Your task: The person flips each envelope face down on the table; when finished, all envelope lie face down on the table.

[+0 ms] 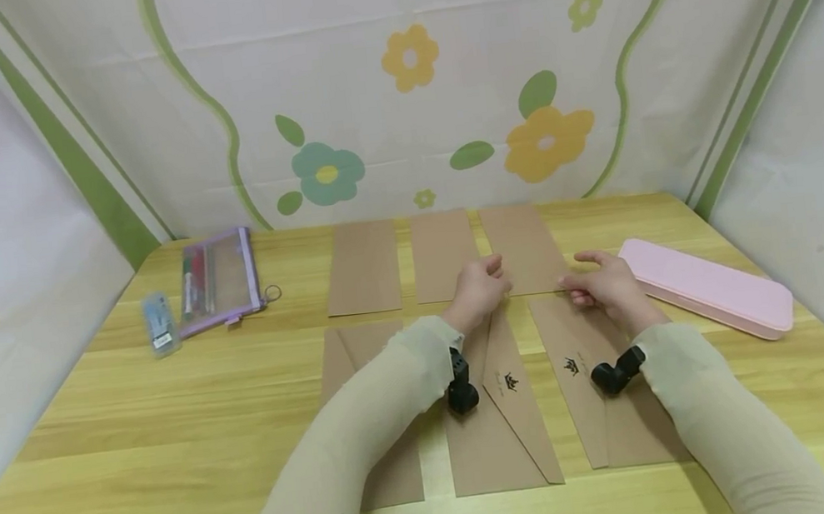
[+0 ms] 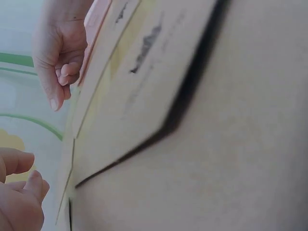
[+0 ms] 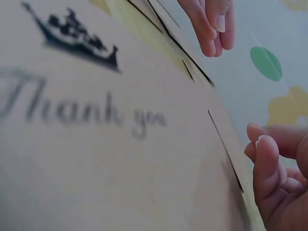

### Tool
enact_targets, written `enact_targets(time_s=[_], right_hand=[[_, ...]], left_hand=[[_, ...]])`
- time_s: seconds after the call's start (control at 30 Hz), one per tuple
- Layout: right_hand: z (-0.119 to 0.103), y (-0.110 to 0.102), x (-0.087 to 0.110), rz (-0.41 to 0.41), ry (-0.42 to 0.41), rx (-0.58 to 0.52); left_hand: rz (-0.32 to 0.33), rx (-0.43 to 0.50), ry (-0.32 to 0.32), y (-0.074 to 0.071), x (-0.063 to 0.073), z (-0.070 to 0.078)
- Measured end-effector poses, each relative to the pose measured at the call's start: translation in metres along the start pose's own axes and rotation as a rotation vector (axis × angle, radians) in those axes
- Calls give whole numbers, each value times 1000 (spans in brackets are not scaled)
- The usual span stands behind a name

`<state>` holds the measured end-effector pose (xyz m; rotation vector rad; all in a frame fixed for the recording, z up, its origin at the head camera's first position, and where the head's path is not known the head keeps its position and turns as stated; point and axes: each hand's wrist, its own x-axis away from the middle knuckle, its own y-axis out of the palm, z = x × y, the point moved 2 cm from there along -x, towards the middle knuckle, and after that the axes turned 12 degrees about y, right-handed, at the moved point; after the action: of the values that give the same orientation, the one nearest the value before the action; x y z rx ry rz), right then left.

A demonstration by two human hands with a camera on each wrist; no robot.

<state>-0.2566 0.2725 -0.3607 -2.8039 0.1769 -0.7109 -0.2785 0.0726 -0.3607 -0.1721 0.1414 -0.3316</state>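
Three brown paper envelopes lie in the front row: a left one (image 1: 398,480), a middle one (image 1: 485,450) and a right one (image 1: 642,434). Behind them is a row of three plain brown rectangles: left (image 1: 362,266), middle (image 1: 443,249) and right (image 1: 524,245). My left hand (image 1: 478,292) is over the gap between the middle envelope and the rectangle behind it, its fingers loosely bent around nothing. Close to the right rectangle's near corner is my right hand (image 1: 607,291), thumb and forefinger apart; whether it touches the paper I cannot tell. "Thank you" and a crown show on an envelope flap (image 3: 96,154).
At the right lies a pink case (image 1: 705,285), beside my right hand. A purple-edged mesh pouch (image 1: 229,280) with pens inside is at the back left, a small clear-blue box (image 1: 160,324) to its left. A floral curtain (image 1: 356,11) rises behind the wooden table (image 1: 139,453).
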Motion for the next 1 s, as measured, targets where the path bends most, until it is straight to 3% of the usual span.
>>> enact_targets(time_s=[0.27,0.53,1.0], right_hand=[[-12,13,8,0,-76,61],[-21,28,25,-4,-122,112],[-14,68,56,-247,-102,-23]], left_hand=[[-5,63,5,-9,7,9],[-9,92,47,-23,24,15],[-81,143,68,-66,65,16]])
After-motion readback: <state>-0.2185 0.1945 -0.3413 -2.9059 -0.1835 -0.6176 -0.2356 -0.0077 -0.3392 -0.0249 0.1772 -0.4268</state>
